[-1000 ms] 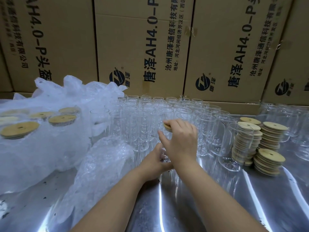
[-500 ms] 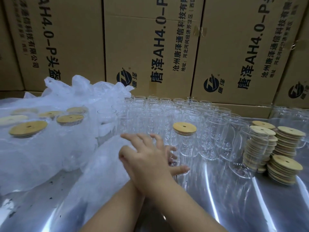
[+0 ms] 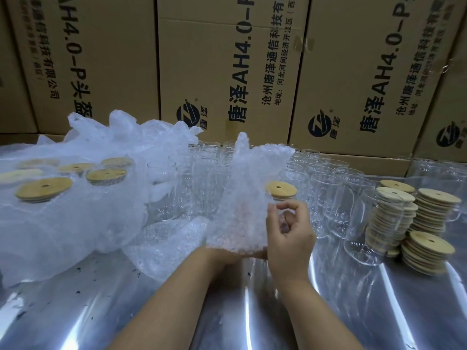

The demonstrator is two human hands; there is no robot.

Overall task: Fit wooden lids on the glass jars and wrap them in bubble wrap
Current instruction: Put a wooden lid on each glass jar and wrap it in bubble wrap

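Just in front of the lidded jar [image 3: 281,190], two hands hold up a sheet of bubble wrap [image 3: 249,195].
The right hand [image 3: 290,233] pinches the sheet's edge between thumb and curled fingers. The left hand [image 3: 233,251] sits behind the sheet's lower part, and I cannot tell its grip through the wrap. Bare jars [image 3: 328,193] crowd behind and right of the lidded jar. Stacks of lids [image 3: 427,248] stand farther right, and wrapped jars [image 3: 44,190] lie well to its left.
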